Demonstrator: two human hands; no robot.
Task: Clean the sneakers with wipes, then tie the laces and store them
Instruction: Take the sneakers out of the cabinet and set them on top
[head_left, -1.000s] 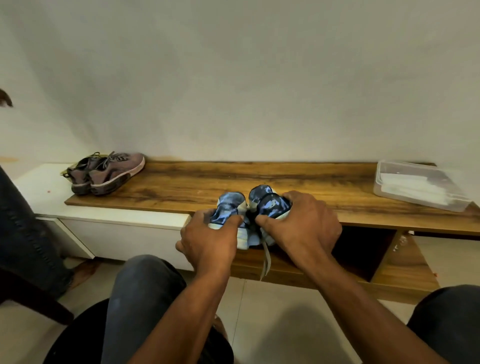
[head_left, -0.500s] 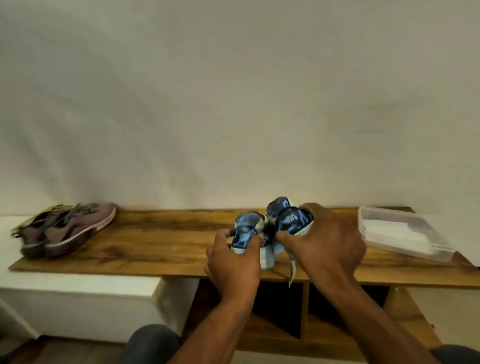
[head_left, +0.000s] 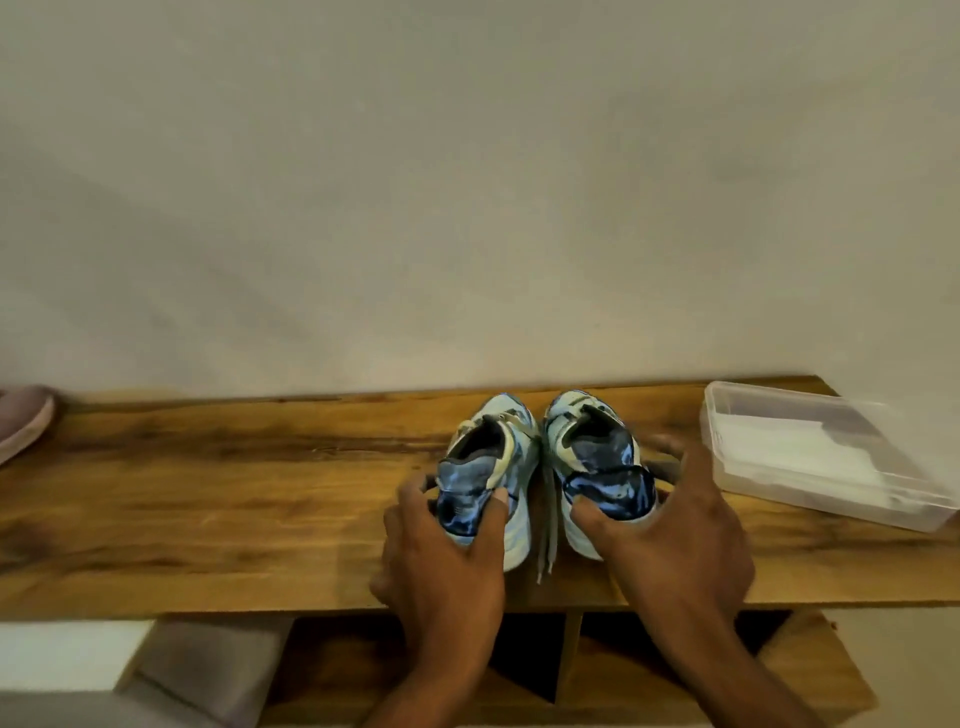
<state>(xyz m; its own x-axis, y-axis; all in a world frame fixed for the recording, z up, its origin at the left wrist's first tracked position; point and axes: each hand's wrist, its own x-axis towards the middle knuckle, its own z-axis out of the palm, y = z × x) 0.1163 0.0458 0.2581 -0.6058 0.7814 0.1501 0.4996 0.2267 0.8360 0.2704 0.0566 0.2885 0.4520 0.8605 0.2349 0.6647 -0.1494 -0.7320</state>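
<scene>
Two blue and white sneakers stand side by side on the wooden shelf top (head_left: 249, 499), toes toward the wall. My left hand (head_left: 447, 551) grips the heel of the left sneaker (head_left: 493, 457), thumb on one side and fingers on the other. My right hand (head_left: 675, 525) holds the heel of the right sneaker (head_left: 592, 447) in the same way. Loose grey laces (head_left: 548, 525) hang down between the two shoes toward the front edge.
A clear plastic box (head_left: 815, 452) with white wipes sits at the right end of the shelf top. The toe of a mauve sneaker (head_left: 23, 421) shows at the far left edge. Open wooden compartments (head_left: 649, 670) lie below the top. A plain wall stands behind.
The sneakers have gone from being held tipped near the front edge to standing flat on the shelf top, farther back. The camera view has shifted right and down toward them.
</scene>
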